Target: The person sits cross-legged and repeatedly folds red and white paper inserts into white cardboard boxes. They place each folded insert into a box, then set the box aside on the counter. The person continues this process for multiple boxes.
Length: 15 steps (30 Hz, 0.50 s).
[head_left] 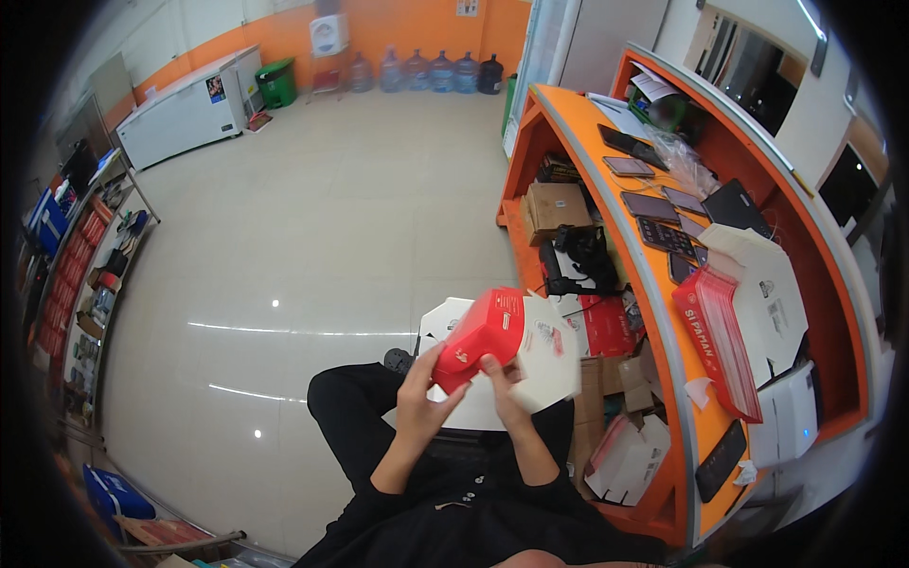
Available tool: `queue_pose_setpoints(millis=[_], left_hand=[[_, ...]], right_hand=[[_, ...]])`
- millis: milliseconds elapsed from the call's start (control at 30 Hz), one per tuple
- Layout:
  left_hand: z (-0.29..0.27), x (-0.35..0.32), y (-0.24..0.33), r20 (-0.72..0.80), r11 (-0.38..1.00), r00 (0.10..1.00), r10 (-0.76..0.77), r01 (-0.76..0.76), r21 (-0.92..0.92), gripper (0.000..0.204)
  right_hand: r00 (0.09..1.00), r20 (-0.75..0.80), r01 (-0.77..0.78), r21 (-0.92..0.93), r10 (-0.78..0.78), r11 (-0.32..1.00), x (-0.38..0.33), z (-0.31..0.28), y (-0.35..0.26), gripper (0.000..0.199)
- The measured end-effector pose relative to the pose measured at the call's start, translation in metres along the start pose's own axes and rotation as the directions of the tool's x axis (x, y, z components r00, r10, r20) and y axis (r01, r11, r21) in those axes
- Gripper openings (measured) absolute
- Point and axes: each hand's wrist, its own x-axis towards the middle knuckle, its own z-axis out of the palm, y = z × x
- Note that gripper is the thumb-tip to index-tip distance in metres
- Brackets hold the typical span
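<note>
A red paper food box (483, 331), partly folded with angled panels, is held up over my lap. My left hand (423, 393) grips its lower left edge, fingers behind and thumb in front. At the box's lower right, my right hand (505, 386) closes on the edge with the thumb on the red face. Beneath and behind it lie white flat box blanks (554, 379) with small printed marks, resting around my knees. Part of the fingers on both hands is hidden behind the card.
On my right stands an orange counter (653, 317) bearing several phones (651, 206), a stack of red box blanks (710, 331) and a dark phone (721, 461). Its shelves hold cardboard boxes (559, 210). Stocked shelving (80, 275) lines the left; a white chest freezer (180, 118) stands far off.
</note>
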Motion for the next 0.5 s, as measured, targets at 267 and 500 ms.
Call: queue_pose_setpoints(millis=[267, 500], left_hand=[[0.033, -0.009, -0.01, -0.007, 0.961, 0.989, 0.151, -0.148, -0.234, 0.1], [0.076, -0.072, -0.215, 0.039, 0.605, 0.743, -0.668, 0.512, 0.61, 0.105]], right_hand=[[0.896, 0.153, 0.442, -0.224, -0.416, 0.869, 0.021, -0.015, -0.066, 0.026], [0.477, 0.107, 0.335, -0.94, -0.872, 0.068, 0.076, -0.096, -0.29, 0.013]])
